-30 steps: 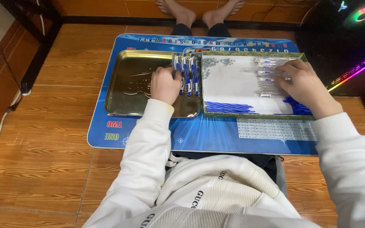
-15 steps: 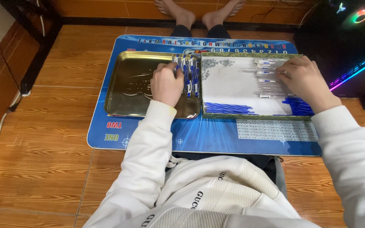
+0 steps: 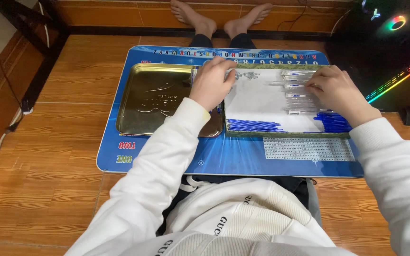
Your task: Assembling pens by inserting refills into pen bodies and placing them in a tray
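Both hands reach forward, palms down. Left hand curls loosely over pens at the gold tray's right edge; right hand pinches a clear pen in the white-lined tray.

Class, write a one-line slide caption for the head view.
Left hand at gold tray, right hand on clear pen barrels.

Left hand rests on the gold tray; right hand touches clear pen barrels.
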